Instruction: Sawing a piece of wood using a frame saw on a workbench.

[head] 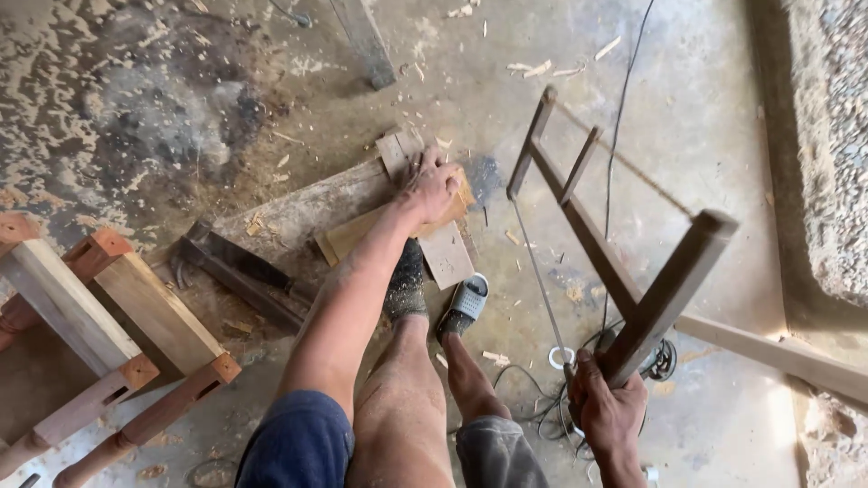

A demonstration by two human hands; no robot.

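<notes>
Left hand (432, 188) flat, pinning wood block (398, 221) | right hand (608, 408) fisted on frame saw (624, 271) | foot-braced block may slip, judging by loose shavings.

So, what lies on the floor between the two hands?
In the head view, between the left hand on the wood block and the right hand gripping the frame saw, a grey sandal lies.
</notes>
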